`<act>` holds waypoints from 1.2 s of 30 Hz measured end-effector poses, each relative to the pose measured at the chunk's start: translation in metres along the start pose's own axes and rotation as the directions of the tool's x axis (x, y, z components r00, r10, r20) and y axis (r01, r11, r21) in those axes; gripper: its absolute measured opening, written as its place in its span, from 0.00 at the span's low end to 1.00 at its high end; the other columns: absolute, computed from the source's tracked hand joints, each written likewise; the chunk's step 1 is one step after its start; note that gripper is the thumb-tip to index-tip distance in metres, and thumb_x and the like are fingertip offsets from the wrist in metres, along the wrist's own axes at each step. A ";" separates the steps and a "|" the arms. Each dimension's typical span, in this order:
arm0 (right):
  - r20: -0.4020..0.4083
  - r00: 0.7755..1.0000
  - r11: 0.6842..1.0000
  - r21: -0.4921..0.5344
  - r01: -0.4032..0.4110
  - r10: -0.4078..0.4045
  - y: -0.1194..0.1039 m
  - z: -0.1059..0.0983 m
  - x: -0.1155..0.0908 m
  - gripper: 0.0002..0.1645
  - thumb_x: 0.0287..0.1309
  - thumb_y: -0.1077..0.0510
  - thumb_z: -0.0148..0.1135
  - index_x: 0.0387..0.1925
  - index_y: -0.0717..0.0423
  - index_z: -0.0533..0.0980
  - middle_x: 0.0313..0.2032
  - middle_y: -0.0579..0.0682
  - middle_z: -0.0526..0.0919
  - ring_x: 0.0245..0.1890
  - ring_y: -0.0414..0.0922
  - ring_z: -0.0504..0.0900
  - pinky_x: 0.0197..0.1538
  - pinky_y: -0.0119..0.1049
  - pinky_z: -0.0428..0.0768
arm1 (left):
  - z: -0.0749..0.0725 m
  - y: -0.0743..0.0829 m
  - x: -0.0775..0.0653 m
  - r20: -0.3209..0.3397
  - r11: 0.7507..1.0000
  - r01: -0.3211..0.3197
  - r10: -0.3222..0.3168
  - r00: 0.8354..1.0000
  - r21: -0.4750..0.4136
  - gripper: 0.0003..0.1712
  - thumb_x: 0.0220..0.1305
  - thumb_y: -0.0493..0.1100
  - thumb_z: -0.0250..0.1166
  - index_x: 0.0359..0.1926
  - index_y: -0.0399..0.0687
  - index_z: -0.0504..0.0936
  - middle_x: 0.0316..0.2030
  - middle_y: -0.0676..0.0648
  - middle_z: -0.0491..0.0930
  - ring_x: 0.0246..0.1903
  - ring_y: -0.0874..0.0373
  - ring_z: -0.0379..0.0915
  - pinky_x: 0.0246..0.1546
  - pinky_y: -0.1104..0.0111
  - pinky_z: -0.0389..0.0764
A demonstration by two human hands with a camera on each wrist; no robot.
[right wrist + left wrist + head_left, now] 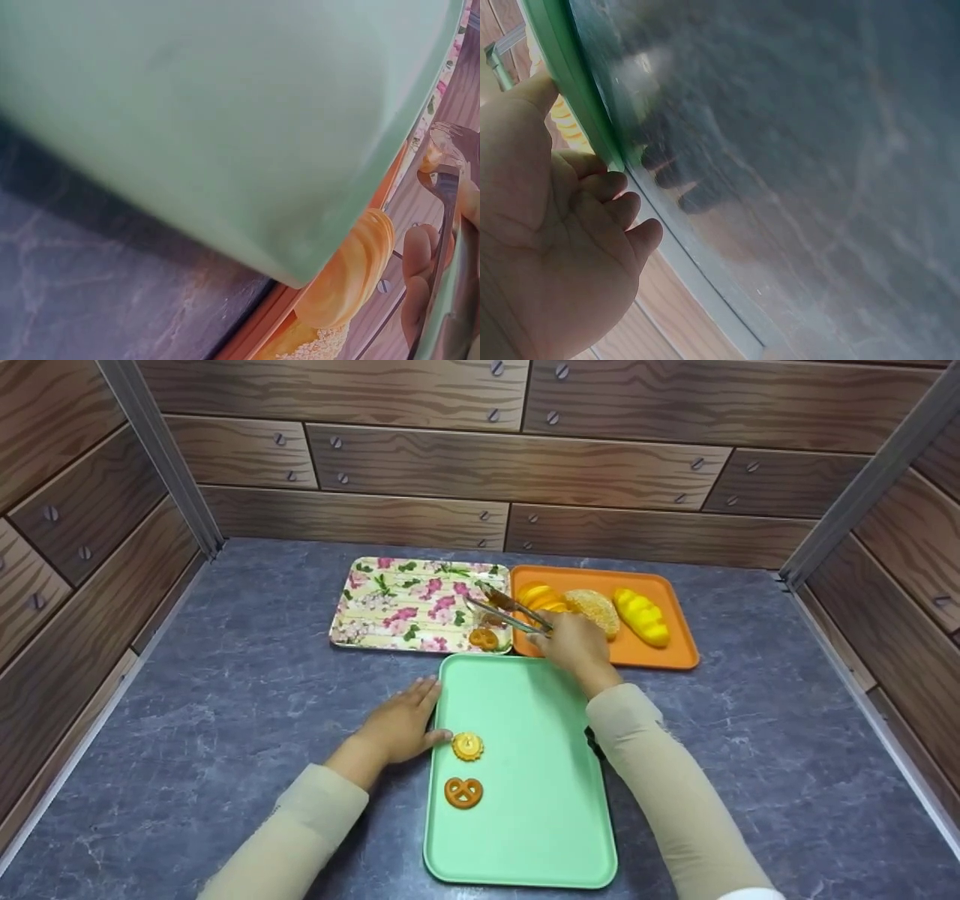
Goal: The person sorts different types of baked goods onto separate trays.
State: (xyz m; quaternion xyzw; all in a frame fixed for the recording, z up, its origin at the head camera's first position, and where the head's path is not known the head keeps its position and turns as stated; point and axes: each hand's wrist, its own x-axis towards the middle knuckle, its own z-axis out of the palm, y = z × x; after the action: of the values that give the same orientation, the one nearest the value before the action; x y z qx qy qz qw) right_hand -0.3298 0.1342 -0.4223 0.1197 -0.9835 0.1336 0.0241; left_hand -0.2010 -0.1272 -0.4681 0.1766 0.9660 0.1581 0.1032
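Note:
My right hand (576,645) grips metal tongs (504,615) over the right end of the floral tray (397,600). Below the tong tips lies a small brown pretzel (484,640), with another small brownish piece partly hidden by the tongs. In the right wrist view, an orange-brown bit (431,159) shows by the tong tips; whether they clamp it I cannot tell. My left hand (401,724) rests at the left edge of the green tray (536,810), thumb at the rim, fingers extended. Near that thumb sit a round scalloped biscuit (467,746) and a second pretzel (463,793).
An orange tray (675,658) adjoins the floral one on the right, bearing a ridged orange-yellow bread (538,597), a seeded bread (598,611) and a yellow twisted loaf (643,617). Wood-patterned walls (420,457) enclose the dark marbled table (247,682) at the back and both sides.

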 end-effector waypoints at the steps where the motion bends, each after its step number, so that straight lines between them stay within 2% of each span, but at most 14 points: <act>1: -0.001 1.000 1.000 -0.004 0.004 -0.004 0.000 0.000 0.000 0.31 0.59 0.40 0.62 0.63 0.43 0.72 0.39 0.55 0.85 0.27 0.51 0.77 0.25 0.43 0.73 | 0.000 0.000 0.000 -0.001 1.000 0.000 0.000 1.000 0.000 0.47 0.66 0.62 0.54 0.74 0.40 0.49 0.73 0.42 0.46 0.71 0.46 0.40 0.68 0.53 0.51; 7: 0.017 1.000 1.000 -0.010 0.002 -0.002 -0.004 0.001 0.001 0.30 0.60 0.42 0.62 0.63 0.45 0.73 0.45 0.54 0.83 0.36 0.54 0.80 0.36 0.48 0.77 | 0.000 0.001 0.000 -0.005 1.000 0.005 -0.005 1.000 -0.005 0.47 0.66 0.62 0.55 0.74 0.40 0.49 0.73 0.42 0.46 0.71 0.46 0.40 0.68 0.52 0.51; 13: 0.024 1.000 0.999 -0.035 -0.004 0.005 -0.006 0.004 0.001 0.30 0.61 0.42 0.61 0.63 0.46 0.73 0.48 0.55 0.82 0.39 0.56 0.80 0.38 0.51 0.77 | 0.000 0.000 -0.001 -0.013 1.000 0.001 -0.001 1.000 -0.012 0.47 0.66 0.62 0.55 0.74 0.39 0.49 0.73 0.41 0.47 0.71 0.45 0.41 0.68 0.51 0.51; 20: 0.036 0.999 1.000 -0.023 -0.013 0.013 -0.004 0.009 0.002 0.31 0.62 0.41 0.60 0.65 0.44 0.71 0.47 0.55 0.82 0.34 0.53 0.80 0.31 0.47 0.77 | -0.001 0.000 -0.001 -0.007 1.000 -0.005 0.005 1.000 -0.016 0.48 0.66 0.63 0.55 0.74 0.40 0.49 0.73 0.42 0.47 0.71 0.45 0.41 0.68 0.51 0.52; 26: 0.026 0.999 1.000 0.008 -0.019 0.019 -0.004 0.008 0.002 0.32 0.61 0.41 0.60 0.64 0.46 0.71 0.47 0.55 0.83 0.35 0.53 0.80 0.34 0.48 0.78 | 0.000 -0.001 0.000 -0.001 1.000 0.002 -0.002 1.000 -0.012 0.47 0.66 0.63 0.54 0.74 0.40 0.49 0.73 0.42 0.46 0.71 0.45 0.41 0.68 0.52 0.51; 33: -0.025 1.000 0.999 0.038 -0.009 0.010 0.000 0.003 0.000 0.34 0.60 0.40 0.61 0.64 0.48 0.71 0.38 0.53 0.84 0.30 0.51 0.79 0.30 0.47 0.76 | 0.001 -0.001 0.000 -0.013 1.000 -0.014 0.014 1.000 -0.007 0.48 0.66 0.62 0.55 0.73 0.38 0.49 0.73 0.41 0.47 0.71 0.44 0.41 0.68 0.52 0.50; 36: -0.026 0.999 0.995 0.092 -0.027 0.029 0.003 -0.003 -0.001 0.36 0.59 0.38 0.61 0.65 0.49 0.70 0.37 0.52 0.83 0.28 0.50 0.77 0.28 0.44 0.74 | 0.000 0.000 0.000 -0.014 1.000 -0.014 0.014 1.000 -0.010 0.48 0.66 0.62 0.55 0.74 0.39 0.49 0.73 0.41 0.47 0.71 0.44 0.41 0.68 0.52 0.50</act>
State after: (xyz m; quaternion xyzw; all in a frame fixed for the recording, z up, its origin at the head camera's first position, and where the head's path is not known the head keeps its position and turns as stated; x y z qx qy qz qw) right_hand -0.3294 0.1378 -0.4207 0.1050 -0.9775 0.1803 0.0299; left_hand -0.2007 -0.1277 -0.4677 0.1815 0.9647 0.1649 0.0962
